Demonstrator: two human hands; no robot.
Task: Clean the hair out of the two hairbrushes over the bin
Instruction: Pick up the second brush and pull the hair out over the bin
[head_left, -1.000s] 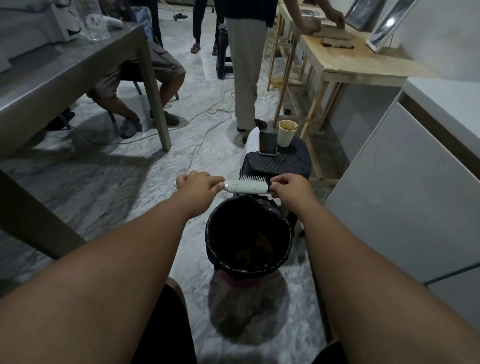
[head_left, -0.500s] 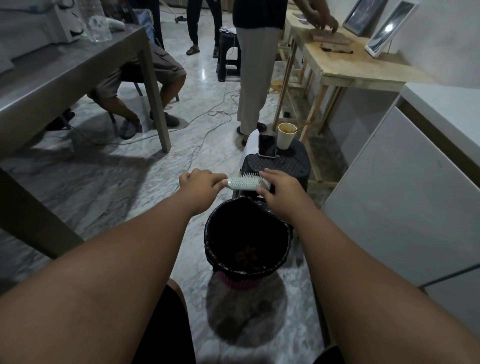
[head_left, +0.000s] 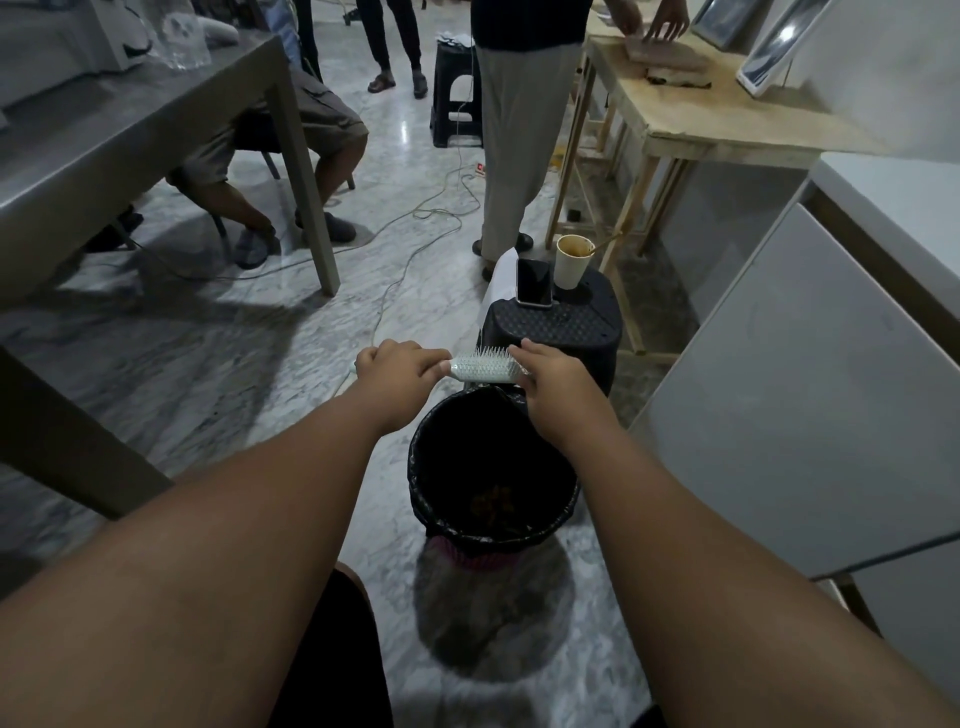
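A pale mint hairbrush (head_left: 480, 368) lies level, bristles up, just above the far rim of the bin (head_left: 415, 467), which has a black liner and some brown clumps at its bottom. My left hand (head_left: 400, 371) is closed around the brush handle. My right hand (head_left: 553, 376) rests over the brush's far end, its fingers down among the bristles. Whether those fingers pinch any hair is hidden. Only one brush is in view.
A black stool (head_left: 558, 327) behind the bin carries a phone (head_left: 534, 283) and a paper cup (head_left: 572, 260). A grey table (head_left: 130, 130) stands left, a white cabinet (head_left: 805, 389) right, a wooden table (head_left: 727, 119) beyond. People and cables (head_left: 415, 249) occupy the floor ahead.
My right hand has slid left from the brush's tip onto the bristles. The brush stays over the bin's far rim. My left hand keeps its hold.
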